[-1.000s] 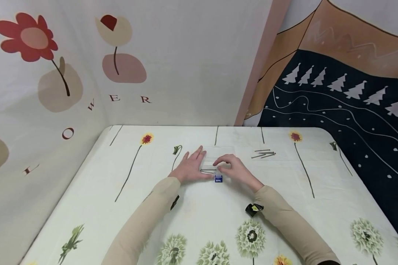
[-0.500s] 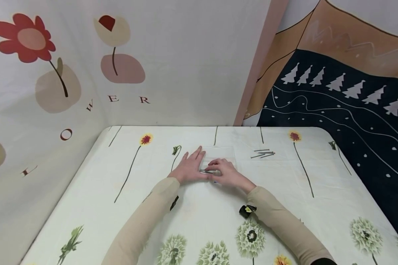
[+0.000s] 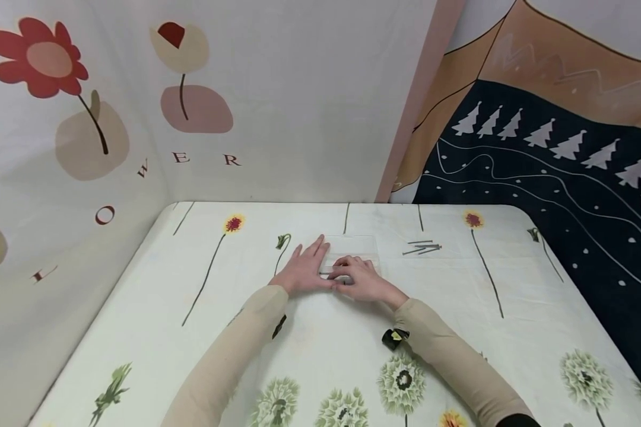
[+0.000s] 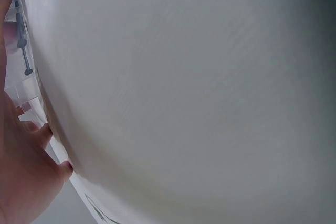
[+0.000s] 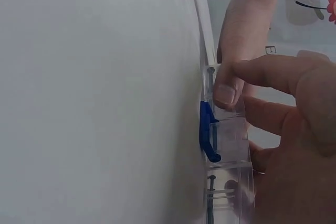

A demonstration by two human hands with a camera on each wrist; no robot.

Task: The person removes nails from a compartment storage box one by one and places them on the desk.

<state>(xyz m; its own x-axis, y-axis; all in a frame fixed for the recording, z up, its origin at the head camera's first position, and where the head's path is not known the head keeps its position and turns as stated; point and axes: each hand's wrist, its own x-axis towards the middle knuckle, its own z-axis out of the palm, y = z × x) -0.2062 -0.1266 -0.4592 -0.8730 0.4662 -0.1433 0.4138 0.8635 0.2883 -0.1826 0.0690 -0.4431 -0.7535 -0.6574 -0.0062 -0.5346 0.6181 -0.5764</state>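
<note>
A clear plastic box (image 3: 352, 244) with compartments lies at mid-table between my hands. Its blue latch (image 5: 206, 135) shows on the front side in the right wrist view, with nails (image 5: 211, 182) behind the clear wall. My left hand (image 3: 304, 271) rests along the box's left side, fingers spread and fairly straight, its thumb (image 5: 227, 93) on the front wall. My right hand (image 3: 364, 281) is bent over the front compartment, fingers reaching down into it. One of its digits touches the left thumb. Whether its fingertips pinch a nail is hidden.
Several loose nails (image 3: 424, 247) lie on the table to the right of the box. The tablecloth (image 3: 299, 356) carries printed flowers. A pale curtain (image 3: 299, 118) hangs behind the table, and a dark tree-patterned cloth (image 3: 539, 178) hangs at the right.
My right hand has moved left and down from above the box into its front compartment, now covering the nails and latch from the head view. My left hand has stayed nearly still.
</note>
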